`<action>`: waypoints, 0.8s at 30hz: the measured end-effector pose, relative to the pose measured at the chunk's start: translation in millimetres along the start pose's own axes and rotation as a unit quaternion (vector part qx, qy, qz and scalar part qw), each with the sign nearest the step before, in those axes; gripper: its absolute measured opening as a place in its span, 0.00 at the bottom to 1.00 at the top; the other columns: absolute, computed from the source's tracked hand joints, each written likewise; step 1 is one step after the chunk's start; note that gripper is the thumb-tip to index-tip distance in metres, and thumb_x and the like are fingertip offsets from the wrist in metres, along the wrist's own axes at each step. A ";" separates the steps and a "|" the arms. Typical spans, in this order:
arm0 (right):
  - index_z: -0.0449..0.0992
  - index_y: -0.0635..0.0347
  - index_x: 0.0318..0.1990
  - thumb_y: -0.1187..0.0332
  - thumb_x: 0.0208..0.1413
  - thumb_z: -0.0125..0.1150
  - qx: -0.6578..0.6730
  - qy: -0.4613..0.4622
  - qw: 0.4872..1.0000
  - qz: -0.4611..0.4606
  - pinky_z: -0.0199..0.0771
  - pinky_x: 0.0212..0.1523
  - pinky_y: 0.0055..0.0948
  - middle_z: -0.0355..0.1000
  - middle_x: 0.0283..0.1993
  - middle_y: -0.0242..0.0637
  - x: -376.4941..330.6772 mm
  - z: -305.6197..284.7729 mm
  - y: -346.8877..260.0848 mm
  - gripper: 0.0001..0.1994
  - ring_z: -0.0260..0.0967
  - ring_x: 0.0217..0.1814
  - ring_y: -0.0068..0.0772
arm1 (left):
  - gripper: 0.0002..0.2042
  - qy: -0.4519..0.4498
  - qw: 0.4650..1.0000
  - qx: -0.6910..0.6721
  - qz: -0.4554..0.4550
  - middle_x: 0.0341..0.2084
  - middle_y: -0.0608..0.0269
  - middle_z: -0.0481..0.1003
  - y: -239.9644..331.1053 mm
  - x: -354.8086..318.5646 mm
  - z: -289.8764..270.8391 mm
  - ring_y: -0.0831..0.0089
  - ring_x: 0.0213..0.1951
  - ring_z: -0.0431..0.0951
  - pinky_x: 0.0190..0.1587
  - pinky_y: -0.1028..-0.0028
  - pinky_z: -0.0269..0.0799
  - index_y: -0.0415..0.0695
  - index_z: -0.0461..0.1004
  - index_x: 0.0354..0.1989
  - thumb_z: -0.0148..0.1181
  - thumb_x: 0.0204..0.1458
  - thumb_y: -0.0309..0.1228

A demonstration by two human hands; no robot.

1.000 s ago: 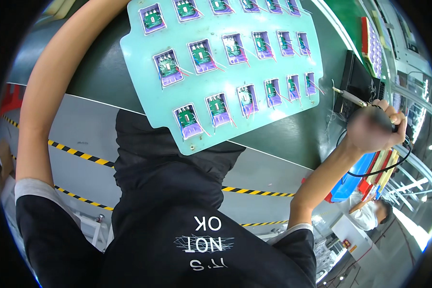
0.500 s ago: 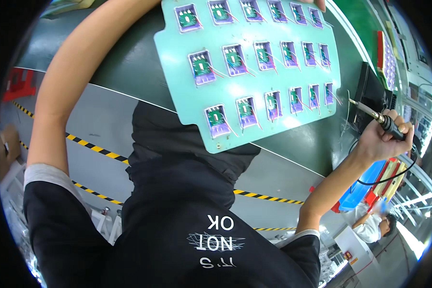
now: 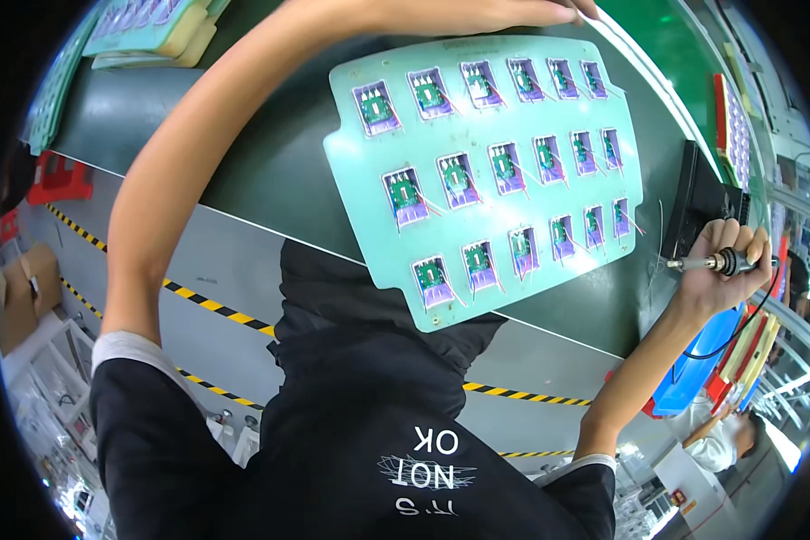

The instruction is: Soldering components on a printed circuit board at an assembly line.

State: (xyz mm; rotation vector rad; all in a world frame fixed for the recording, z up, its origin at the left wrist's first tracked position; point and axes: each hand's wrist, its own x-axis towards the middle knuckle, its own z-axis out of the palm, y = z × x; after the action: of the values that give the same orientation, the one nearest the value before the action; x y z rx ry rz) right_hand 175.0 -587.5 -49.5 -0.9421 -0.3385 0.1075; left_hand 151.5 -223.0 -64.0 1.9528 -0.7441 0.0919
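- While a soldering iron [image 3: 715, 263] is clenched in the right hand [image 3: 724, 270] at the right edge of the frame, its metal tip is pointed left toward the pale green carrier board [image 3: 490, 171], from which it is kept just apart.
- At the top of the frame the left hand [image 3: 562, 9] is laid on the far edge of that board; only part of it is shown, so whether the edge is gripped or merely pressed cannot be told.
- The board is lying across the dark green surface [image 3: 270, 153] in the upper middle of the frame, with its near corner hanging over the front edge; a tip or slide off could be expected if the top hand were lifted.
- Three rows of small green circuit pieces [image 3: 403, 191] on purple pads are carried on the board, each with thin wires [image 3: 434, 205] sticking out; these could be snagged or bent by a careless sweep of the iron.
- Should the hot tip be dragged across the plastic-looking board, a scorch or melted mark is judged likely.
- A black cord [image 3: 738, 328] is seen trailing below the right hand; a sudden jerk of the tip could be caused if it caught on the blue bin [image 3: 693, 360] at lower right.
- A black box [image 3: 702, 202] is standing just beside the right hand, and could be knocked by it.
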 end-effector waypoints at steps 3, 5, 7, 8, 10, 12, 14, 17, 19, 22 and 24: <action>0.59 0.54 0.21 0.64 0.58 0.45 0.017 0.006 1.000 0.009 0.40 0.22 0.26 0.46 0.12 0.26 -0.4 -5.5 -4.2 0.14 0.37 0.16 0.20 | 0.15 0.090 0.982 0.151 -0.066 0.37 0.51 0.75 51.8 -34.0 -10.7 0.69 0.38 0.75 0.43 0.71 0.70 0.38 0.69 0.50 0.47 0.60 0.33; 0.59 0.54 0.21 0.63 0.59 0.45 0.033 -0.014 0.999 0.026 0.40 0.22 0.26 0.46 0.11 0.26 -0.8 -4.9 -0.2 0.14 0.37 0.16 0.20 | 0.17 0.137 0.947 0.182 -0.226 0.36 0.57 0.74 60.6 -88.3 -12.0 0.72 0.41 0.75 0.47 0.76 0.69 0.40 0.67 0.53 0.42 0.61 0.34; 0.59 0.54 0.20 0.64 0.59 0.45 0.029 -0.016 0.999 0.030 0.40 0.21 0.26 0.45 0.11 0.26 -2.2 -13.5 -1.6 0.14 0.37 0.16 0.20 | 0.15 0.232 0.905 -0.021 -0.355 0.22 0.63 0.72 80.2 -122.2 3.6 0.79 0.25 0.71 0.30 0.80 0.67 0.38 0.67 0.52 0.43 0.61 0.32; 0.58 0.54 0.20 0.64 0.59 0.45 0.027 -0.016 0.999 0.031 0.40 0.21 0.25 0.45 0.11 0.26 -2.5 -14.5 -3.1 0.15 0.37 0.15 0.19 | 0.18 0.276 0.869 -0.086 -0.401 0.20 0.61 0.71 91.4 -134.2 18.1 0.79 0.20 0.71 0.23 0.82 0.66 0.37 0.62 0.56 0.44 0.60 0.32; 0.58 0.54 0.20 0.64 0.59 0.45 0.023 -0.003 0.999 0.029 0.40 0.21 0.25 0.45 0.11 0.26 -2.9 -18.4 -3.7 0.15 0.36 0.15 0.19 | 0.25 0.260 0.816 -0.250 -0.452 0.22 0.54 0.72 102.5 -152.5 41.4 0.73 0.20 0.74 0.21 0.79 0.70 0.40 0.45 0.65 0.41 0.60 0.29; 0.58 0.54 0.20 0.64 0.59 0.44 0.020 0.011 0.999 0.033 0.39 0.21 0.26 0.45 0.11 0.26 -2.2 -16.7 -1.1 0.15 0.36 0.15 0.19 | 0.32 0.245 0.799 -0.346 -0.427 0.27 0.49 0.73 113.1 -156.5 52.9 0.69 0.24 0.76 0.27 0.75 0.75 0.42 0.32 0.67 0.43 0.59 0.25; 0.58 0.54 0.20 0.64 0.59 0.44 0.014 0.012 0.999 0.039 0.39 0.20 0.26 0.44 0.10 0.26 -2.1 -15.3 2.5 0.15 0.35 0.15 0.19 | 0.37 0.251 0.778 -0.399 -0.415 0.32 0.47 0.73 114.8 -145.9 63.4 0.67 0.28 0.78 0.32 0.72 0.76 0.44 0.26 0.67 0.46 0.58 0.24; 0.58 0.54 0.20 0.64 0.59 0.44 0.006 0.016 0.999 0.043 0.38 0.20 0.26 0.45 0.10 0.26 -3.1 -15.8 7.0 0.15 0.35 0.14 0.19 | 0.36 0.224 0.766 -0.441 -0.410 0.33 0.49 0.74 109.6 -138.2 71.1 0.68 0.31 0.78 0.35 0.72 0.76 0.45 0.24 0.67 0.44 0.59 0.23; 0.58 0.54 0.20 0.64 0.59 0.44 -0.005 0.022 0.999 0.036 0.39 0.19 0.26 0.46 0.10 0.26 -2.5 -14.9 9.0 0.15 0.36 0.13 0.19 | 0.36 0.219 0.765 -0.440 -0.416 0.34 0.49 0.74 109.3 -138.7 70.0 0.68 0.31 0.78 0.35 0.72 0.76 0.45 0.25 0.67 0.44 0.59 0.23; 0.59 0.54 0.21 0.65 0.59 0.45 0.027 0.009 0.999 0.035 0.39 0.19 0.25 0.47 0.10 0.25 -2.2 -16.7 8.2 0.13 0.37 0.13 0.19 | 0.36 0.221 0.759 -0.445 -0.421 0.36 0.48 0.74 108.8 -138.3 70.5 0.69 0.31 0.78 0.35 0.72 0.76 0.44 0.25 0.67 0.45 0.59 0.23; 0.59 0.54 0.21 0.65 0.59 0.45 0.031 0.003 0.999 0.038 0.40 0.19 0.25 0.48 0.10 0.25 -1.3 -18.2 6.0 0.13 0.37 0.13 0.18 | 0.36 0.228 0.754 -0.450 -0.421 0.38 0.48 0.73 110.1 -135.6 71.4 0.69 0.31 0.78 0.34 0.73 0.76 0.44 0.25 0.67 0.45 0.59 0.23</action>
State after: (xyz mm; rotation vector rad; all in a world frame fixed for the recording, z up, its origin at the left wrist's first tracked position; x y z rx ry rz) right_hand 180.1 -598.4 -64.5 -0.8934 -0.2916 0.1833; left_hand -34.7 -254.1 -63.0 1.0713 0.4367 -0.2903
